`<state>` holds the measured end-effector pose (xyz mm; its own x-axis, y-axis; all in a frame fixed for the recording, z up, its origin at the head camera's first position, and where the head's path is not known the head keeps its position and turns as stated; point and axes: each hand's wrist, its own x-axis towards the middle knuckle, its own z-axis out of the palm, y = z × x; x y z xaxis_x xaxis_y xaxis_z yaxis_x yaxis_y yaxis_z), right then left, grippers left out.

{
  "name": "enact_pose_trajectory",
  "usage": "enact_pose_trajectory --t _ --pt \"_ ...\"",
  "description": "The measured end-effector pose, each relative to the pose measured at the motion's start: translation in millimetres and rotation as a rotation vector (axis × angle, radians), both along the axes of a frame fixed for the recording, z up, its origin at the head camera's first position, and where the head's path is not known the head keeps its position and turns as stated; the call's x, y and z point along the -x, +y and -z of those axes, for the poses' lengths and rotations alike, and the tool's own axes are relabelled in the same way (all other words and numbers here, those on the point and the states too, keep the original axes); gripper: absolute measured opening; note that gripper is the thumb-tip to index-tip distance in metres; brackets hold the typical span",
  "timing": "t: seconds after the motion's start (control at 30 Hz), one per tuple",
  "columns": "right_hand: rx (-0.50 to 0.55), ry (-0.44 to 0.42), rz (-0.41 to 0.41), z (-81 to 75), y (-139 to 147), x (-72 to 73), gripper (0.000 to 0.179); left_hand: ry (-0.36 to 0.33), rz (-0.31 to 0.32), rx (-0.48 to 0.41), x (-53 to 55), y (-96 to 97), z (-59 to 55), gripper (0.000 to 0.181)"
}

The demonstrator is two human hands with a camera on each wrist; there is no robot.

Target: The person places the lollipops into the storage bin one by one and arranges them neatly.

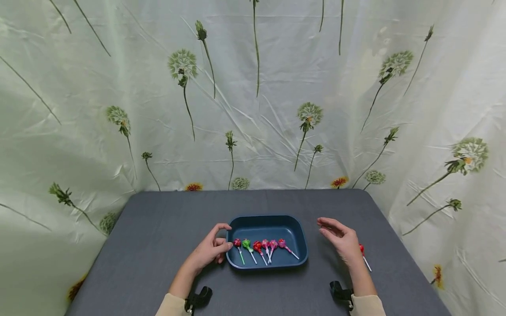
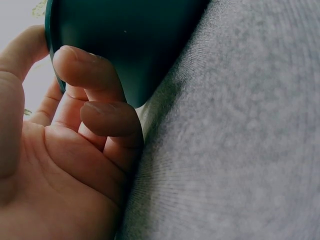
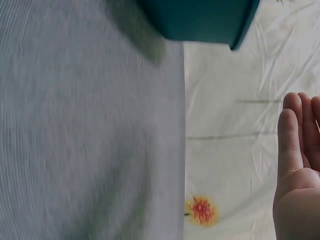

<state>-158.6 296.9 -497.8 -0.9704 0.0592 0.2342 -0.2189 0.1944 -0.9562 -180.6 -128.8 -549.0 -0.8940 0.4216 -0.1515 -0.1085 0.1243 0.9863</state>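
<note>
A dark blue tray [image 1: 269, 266], rectangular with rounded corners, stands mid-table in the head view. Several lollipops [image 1: 257, 246] lie side by side in it, with red, pink and green wrapped heads toward the far side. My left hand [image 1: 209, 250] holds the tray's left rim; in the left wrist view its fingers [image 2: 111, 119] curl against the outer wall. Right of the tray, my right hand [image 1: 341, 240] hovers over the table, fingers extended and holding nothing. Partly behind the right wrist, another lollipop [image 1: 366, 263] with a red head lies on the table.
The grey tabletop [image 1: 166, 228] has its far edge against a pale curtain [image 1: 237, 87] printed with dandelions, which also hangs along both sides. A black wrist mount [image 1: 201, 297] sits on the left wrist, and a similar mount [image 1: 340, 292] on the right.
</note>
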Motion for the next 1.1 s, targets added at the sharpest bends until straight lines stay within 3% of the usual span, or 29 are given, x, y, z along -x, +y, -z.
enact_pose_trajectory --t 0.47,0.67,0.93,1.1 --pt "0.019 -0.020 0.103 -4.7 43.5 -10.2 0.040 0.011 0.017 -0.007 2.6 -0.7 0.0 0.054" --pt "-0.044 -0.054 0.180 -5.1 54.9 -11.6 0.037 -0.005 0.018 -0.011 2.5 -0.7 -1.9 0.055" --pt "0.030 -0.054 0.204 -3.2 70.0 -17.2 0.044 -0.020 0.008 -0.005 -0.1 0.2 -2.2 0.055" --pt "-0.004 -0.052 0.222 -0.9 79.7 -19.2 0.044 -0.015 0.006 -0.007 0.7 0.4 -2.8 0.052"
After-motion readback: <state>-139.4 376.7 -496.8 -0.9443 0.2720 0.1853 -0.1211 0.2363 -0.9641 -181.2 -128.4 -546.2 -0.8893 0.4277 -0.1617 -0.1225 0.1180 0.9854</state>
